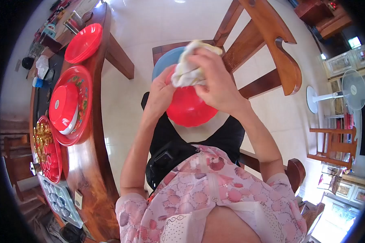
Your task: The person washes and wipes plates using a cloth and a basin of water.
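A red bowl (190,107) with a wavy rim is tilted over my lap. My left hand (161,92) is closed on its left edge; the fingertips are partly hidden behind the bowl and cloth. In my right hand (215,79) is a bunched white cloth (187,73) with yellowish edges, pressed against the upper part of the bowl and slightly blurred. Just beyond both hands, a blue basin (163,65) sits on a wooden chair (160,50), partly covered by the cloth and bowl.
On the wooden table (95,162) at left are stacked red bowls (83,42), a red patterned tray (85,101) holding an upturned red bowl (63,106), and a red tray with gold cups (42,141). A white fan (336,95) and another wooden chair (334,146) stand at right.
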